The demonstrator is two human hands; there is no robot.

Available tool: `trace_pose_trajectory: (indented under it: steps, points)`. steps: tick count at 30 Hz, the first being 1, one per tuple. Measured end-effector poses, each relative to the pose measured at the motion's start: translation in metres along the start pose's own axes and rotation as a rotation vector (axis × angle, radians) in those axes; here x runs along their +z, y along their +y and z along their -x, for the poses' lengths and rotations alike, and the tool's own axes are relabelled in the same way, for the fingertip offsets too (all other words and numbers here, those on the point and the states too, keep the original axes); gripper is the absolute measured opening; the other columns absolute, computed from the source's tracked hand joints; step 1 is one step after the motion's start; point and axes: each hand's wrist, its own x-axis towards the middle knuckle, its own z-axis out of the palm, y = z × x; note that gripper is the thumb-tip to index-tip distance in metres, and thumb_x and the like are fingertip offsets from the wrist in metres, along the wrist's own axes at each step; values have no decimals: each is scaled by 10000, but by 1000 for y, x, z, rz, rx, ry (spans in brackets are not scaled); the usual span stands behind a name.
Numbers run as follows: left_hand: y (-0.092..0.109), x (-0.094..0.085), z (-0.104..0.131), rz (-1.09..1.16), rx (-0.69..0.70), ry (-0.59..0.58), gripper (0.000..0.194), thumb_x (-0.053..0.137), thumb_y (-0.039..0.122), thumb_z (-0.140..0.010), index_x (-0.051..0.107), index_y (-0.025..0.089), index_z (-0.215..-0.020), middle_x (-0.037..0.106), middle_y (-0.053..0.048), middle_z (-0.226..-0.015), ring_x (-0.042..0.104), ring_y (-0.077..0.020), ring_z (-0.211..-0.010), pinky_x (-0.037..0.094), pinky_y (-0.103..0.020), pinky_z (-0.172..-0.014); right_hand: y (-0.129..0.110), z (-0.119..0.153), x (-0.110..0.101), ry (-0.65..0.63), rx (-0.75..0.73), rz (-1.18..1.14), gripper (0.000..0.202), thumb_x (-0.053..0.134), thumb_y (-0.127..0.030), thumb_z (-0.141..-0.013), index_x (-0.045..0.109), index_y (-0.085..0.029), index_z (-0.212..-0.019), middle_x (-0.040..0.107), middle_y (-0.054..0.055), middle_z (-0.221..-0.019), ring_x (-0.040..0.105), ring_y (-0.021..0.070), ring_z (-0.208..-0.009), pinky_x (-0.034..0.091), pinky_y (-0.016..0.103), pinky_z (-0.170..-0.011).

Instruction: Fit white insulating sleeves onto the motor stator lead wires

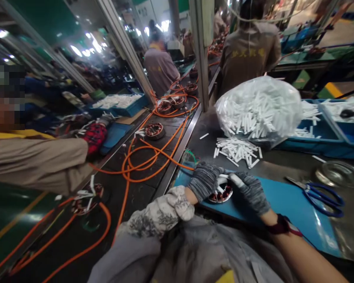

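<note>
My left hand (205,181), in a grey striped knit glove, curls over the left rim of a motor stator (221,195) with copper windings. It stands on a blue sheet (265,192) near the front of the bench. From the right, my right hand (251,192), gloved alike, has its fingers pinched together above the stator. A short white tube (223,176) bridges the gap between the fingertips of both hands. More white pieces stick up inside the stator ring. Both hands' fingertips are partly hidden.
A clear bag of white tubes (258,108) sits behind a loose tube pile (237,151). Blue-handled scissors (323,198) and a glass dish (339,173) lie right. Orange cables (147,157) and stators (154,131) cover the line at left. A co-worker's sleeve (38,157) reaches in.
</note>
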Motion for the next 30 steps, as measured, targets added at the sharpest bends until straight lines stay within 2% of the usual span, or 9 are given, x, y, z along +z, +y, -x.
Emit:
trace_pose_trajectory:
  steps: [4,7,10,13,16,20,25,27,30]
  points:
    - [-19,-1,11,-41,37,57,350,533,446,-1051,760,189,-1124,760,-84,-1066,682,-241,-1042,467,-408,-1053,-4,1,-3,-38,28,-32,499,513,-607,-988,804,-212,-899,810,72,-872,724,215,-755,580,335,-752]
    - [-31,6,17,55,41,74,352,524,419,-1059,754,175,-1166,753,-89,-1069,675,-241,-1046,484,-384,-1028,-8,2,-8,-76,39,-43,452,534,-573,-991,810,-218,-1027,818,74,-983,745,227,-857,595,372,-857]
    - [-37,18,19,145,55,110,354,492,378,-1075,731,196,-1261,749,-83,-1071,666,-241,-1057,494,-387,-1013,-9,3,-20,-232,24,-123,449,658,-542,-938,732,-276,-1291,782,49,-1218,734,257,-1076,577,433,-998]
    - [-37,25,20,160,78,112,364,458,362,-1085,739,191,-1239,745,-81,-1037,661,-239,-1035,484,-410,-1030,-8,4,-32,-368,-9,-236,511,615,-539,-976,625,-314,-1435,707,37,-1382,674,267,-1242,531,490,-1095]
    - [-36,27,21,127,67,109,406,427,385,-1090,738,153,-1210,736,-104,-1059,649,-253,-1054,473,-436,-1054,-6,2,-34,-367,-29,-204,459,537,-568,-1011,686,-302,-1354,748,39,-1293,690,255,-1193,530,479,-1095]
    - [-37,24,21,118,115,86,458,360,400,-1103,719,140,-1219,724,-117,-1047,642,-262,-1055,472,-459,-1054,-5,-3,-18,-331,-72,-89,425,513,-575,-1024,743,-270,-1212,776,46,-1098,699,227,-1022,562,417,-979]
    - [-41,19,24,211,125,85,386,417,382,-1082,725,154,-1125,716,-99,-1049,638,-246,-1051,469,-434,-1050,-8,-9,5,-215,-105,85,589,399,-632,-1052,774,-212,-878,735,59,-819,624,181,-757,510,357,-822]
    - [-43,15,25,241,112,83,367,427,369,-1078,723,158,-1123,716,-95,-1055,635,-241,-1044,472,-418,-1033,-8,-12,4,-252,-118,103,587,413,-648,-1042,787,-220,-894,746,58,-839,626,184,-766,500,359,-828]
    - [-45,6,26,212,134,41,359,434,368,-1076,725,161,-1111,719,-96,-1044,634,-238,-1029,472,-402,-1019,-7,-14,-5,-355,-146,36,534,444,-643,-1033,795,-241,-1038,775,60,-968,662,203,-850,514,364,-849]
